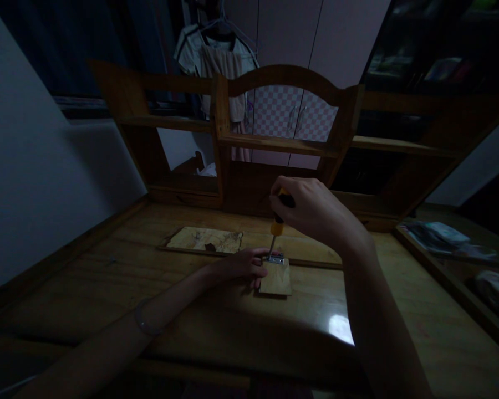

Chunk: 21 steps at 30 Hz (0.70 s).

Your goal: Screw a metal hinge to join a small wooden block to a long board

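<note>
My right hand is closed round the yellow-and-black handle of a screwdriver, held nearly upright. Its tip rests on a small metal hinge at the far edge of a small wooden block. My left hand lies on the desk against the block's left side, fingers curled and pressing on it beside the hinge. A long wooden board lies flat just behind the block.
The wooden desk carries a shelf unit along its back. A white wall runs along the left. Clothes hang behind the shelves. A side tray at the right holds cloth-like items. A glare spot shines near the front right.
</note>
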Each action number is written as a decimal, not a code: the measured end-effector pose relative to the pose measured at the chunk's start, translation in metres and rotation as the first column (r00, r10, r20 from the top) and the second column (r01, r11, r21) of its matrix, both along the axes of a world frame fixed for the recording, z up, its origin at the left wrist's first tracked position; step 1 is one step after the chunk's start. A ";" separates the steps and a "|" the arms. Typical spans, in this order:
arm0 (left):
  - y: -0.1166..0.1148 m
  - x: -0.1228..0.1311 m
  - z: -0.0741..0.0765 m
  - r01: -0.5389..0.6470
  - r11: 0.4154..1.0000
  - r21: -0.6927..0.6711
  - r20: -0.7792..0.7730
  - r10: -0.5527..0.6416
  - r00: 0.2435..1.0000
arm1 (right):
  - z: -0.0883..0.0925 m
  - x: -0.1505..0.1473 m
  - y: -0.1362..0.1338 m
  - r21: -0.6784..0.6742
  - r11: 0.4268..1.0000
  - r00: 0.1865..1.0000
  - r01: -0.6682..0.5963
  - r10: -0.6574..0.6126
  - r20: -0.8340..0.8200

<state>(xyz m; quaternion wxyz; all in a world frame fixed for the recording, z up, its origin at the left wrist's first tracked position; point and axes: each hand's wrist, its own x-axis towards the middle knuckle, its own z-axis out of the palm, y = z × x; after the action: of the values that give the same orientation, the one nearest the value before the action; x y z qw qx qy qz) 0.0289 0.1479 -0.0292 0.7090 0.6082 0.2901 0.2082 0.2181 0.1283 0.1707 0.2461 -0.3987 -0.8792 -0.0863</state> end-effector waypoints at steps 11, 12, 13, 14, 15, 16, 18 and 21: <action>-0.004 0.001 0.012 0.010 1.000 -0.009 -0.007 -0.010 1.000 | -0.002 -0.002 0.000 -0.010 1.000 1.000 0.021 -0.021 0.014; -0.004 0.000 0.011 0.012 1.000 -0.005 -0.002 -0.012 1.000 | -0.003 -0.002 0.000 0.007 0.999 0.999 0.044 -0.044 0.028; -0.003 0.000 0.010 0.016 1.000 -0.002 0.001 -0.016 1.000 | -0.003 -0.002 -0.001 0.027 0.997 0.997 0.069 -0.070 0.043; -0.003 -0.001 0.009 0.019 1.000 0.002 0.002 -0.019 1.000 | -0.003 -0.002 -0.001 0.047 0.995 0.994 0.091 -0.093 0.055; -0.003 -0.001 0.008 0.020 1.000 0.009 0.001 -0.020 1.000 | -0.002 -0.002 -0.002 0.059 0.993 0.992 0.104 -0.108 0.059; -0.003 -0.002 0.007 0.017 1.000 0.015 0.000 -0.017 1.000 | -0.002 -0.003 -0.003 0.057 0.993 0.992 0.108 -0.111 0.056; -0.003 -0.002 0.006 0.002 1.000 0.019 -0.004 -0.002 1.000 | -0.001 -0.004 -0.005 0.027 0.996 0.996 0.087 -0.088 0.030; -0.003 -0.001 0.005 -0.026 1.000 0.007 -0.007 0.026 1.000 | -0.002 -0.005 -0.004 -0.008 1.000 1.000 0.020 -0.020 0.005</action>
<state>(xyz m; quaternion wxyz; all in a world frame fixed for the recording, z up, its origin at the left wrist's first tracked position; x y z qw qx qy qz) 0.0277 0.1444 -0.0238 0.7031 0.6074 0.3000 0.2160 0.2130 0.1247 0.1687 0.2415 -0.4081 -0.8762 -0.0862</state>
